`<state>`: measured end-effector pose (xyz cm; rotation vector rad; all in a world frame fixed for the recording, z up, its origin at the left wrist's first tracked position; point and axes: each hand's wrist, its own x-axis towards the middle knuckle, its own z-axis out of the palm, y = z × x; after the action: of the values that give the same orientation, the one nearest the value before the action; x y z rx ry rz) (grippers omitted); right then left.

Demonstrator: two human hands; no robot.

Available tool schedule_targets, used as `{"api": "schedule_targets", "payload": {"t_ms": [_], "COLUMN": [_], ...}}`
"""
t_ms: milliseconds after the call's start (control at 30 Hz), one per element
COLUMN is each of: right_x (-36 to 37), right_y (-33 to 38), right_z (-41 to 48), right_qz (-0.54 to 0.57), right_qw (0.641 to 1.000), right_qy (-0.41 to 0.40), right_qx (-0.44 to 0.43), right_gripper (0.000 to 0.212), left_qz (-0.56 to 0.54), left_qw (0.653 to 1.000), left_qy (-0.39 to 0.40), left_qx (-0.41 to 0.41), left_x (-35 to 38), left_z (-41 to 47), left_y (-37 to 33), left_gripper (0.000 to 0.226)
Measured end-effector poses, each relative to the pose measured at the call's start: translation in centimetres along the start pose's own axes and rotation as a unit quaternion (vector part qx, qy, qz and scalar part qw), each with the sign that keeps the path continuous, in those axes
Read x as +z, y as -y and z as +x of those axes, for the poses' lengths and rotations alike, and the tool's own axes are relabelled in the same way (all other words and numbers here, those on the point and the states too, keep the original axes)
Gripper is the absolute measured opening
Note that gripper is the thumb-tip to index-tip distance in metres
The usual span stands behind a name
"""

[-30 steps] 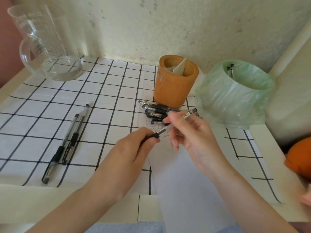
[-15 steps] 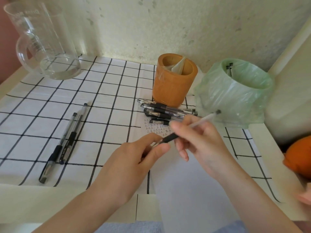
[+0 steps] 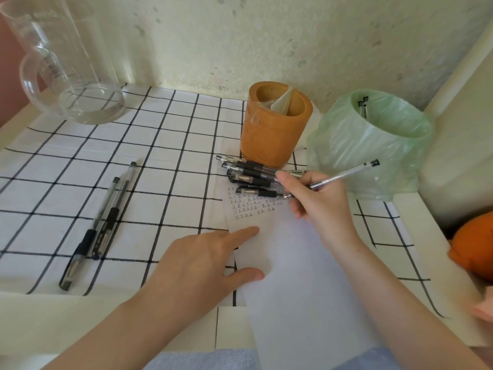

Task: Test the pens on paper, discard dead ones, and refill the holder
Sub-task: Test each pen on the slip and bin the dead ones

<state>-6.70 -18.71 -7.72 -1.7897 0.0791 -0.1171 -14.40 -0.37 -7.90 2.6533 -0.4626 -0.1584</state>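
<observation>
Grips a clear pen (image 3: pixel 344 176) in the right hand (image 3: pixel 320 206), tip low by the scribbled marks on the paper (image 3: pixel 293 263), cap end toward 2 o'clock. Presses the left hand (image 3: pixel 202 265) flat at the paper's 9 o'clock edge, fingers (image 3: pixel 245 232) straight. Noted at 12 o'clock: pen pile (image 3: pixel 250 174) just before the orange holder (image 3: pixel 274 129). At 2 o'clock: green-bagged bin (image 3: pixel 373 145), pens inside. At 9 o'clock: two pens (image 3: pixel 104 220) side by side on the table.
</observation>
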Motion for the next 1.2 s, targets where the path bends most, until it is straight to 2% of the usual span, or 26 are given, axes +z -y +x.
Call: {"api": "schedule_targets", "payload": {"t_ms": [100,267,533,800,1200], "right_x": [0.8,1.2,1.2,1.2,1.1], "right_y": [-1.1,-2.2,-2.5,-2.6,-2.7], "right_z": [0.2,0.5,0.5,0.7,0.7], "right_qz": [-0.036,-0.065,-0.072,-0.080,-0.073], "right_qw": [0.998,0.991,0.989,0.988,0.987], "right_qy": [-0.041,-0.084,-0.075,-0.070,-0.068], "right_qx": [-0.041,-0.082,-0.105,-0.115,-0.125], "right_gripper": [0.044,0.037,0.035,0.045,0.046], "left_qz": [-0.005,-0.005,-0.011,-0.015,-0.020], "left_qw": [1.000,1.000,1.000,1.000,1.000], "left_qy": [-0.005,-0.012,-0.018,-0.015,-0.007], "left_qx": [0.002,0.003,0.006,0.004,0.004], "left_x": [0.2,0.4,0.5,0.5,0.3], "left_z": [0.0,0.0,0.0,0.0,0.0], "left_y": [0.2,0.3,0.5,0.4,0.3], "left_gripper": [0.064,0.064,0.063,0.063,0.062]}}
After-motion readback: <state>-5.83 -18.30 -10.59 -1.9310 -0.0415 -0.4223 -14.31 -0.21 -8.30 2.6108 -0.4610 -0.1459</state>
